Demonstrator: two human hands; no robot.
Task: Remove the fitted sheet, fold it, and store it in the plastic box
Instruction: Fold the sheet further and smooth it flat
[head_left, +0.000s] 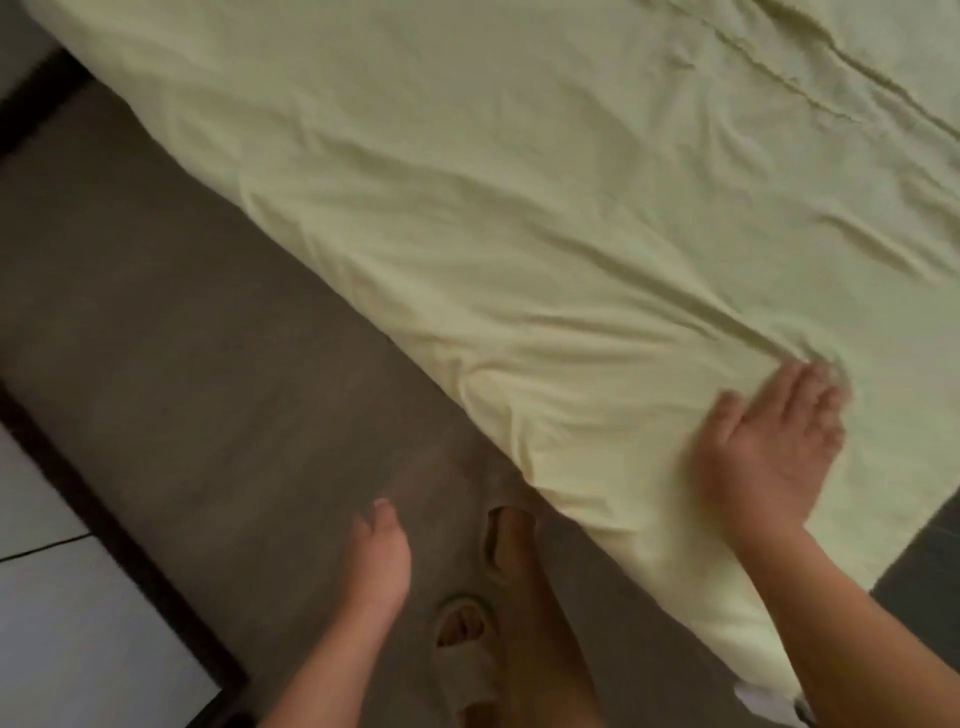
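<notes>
The pale yellow fitted sheet (519, 208) covers the bed and fills the upper right of the view, wrinkled, with its near edge running diagonally toward the lower right. My right hand (774, 441) lies flat on the sheet close to that edge, fingers straight and blurred by motion. Creases fan out from its fingertips. My left hand (379, 556) hangs over the floor to the left of the bed, fingers loose, holding nothing. No plastic box is in view.
A brown floor (182, 364) runs along the bed's near side. My feet in sandals (467, 639) stand beside the bed edge. A dark strip and white tiles (78, 623) lie at lower left. A dark surface (924, 561) shows at the right edge.
</notes>
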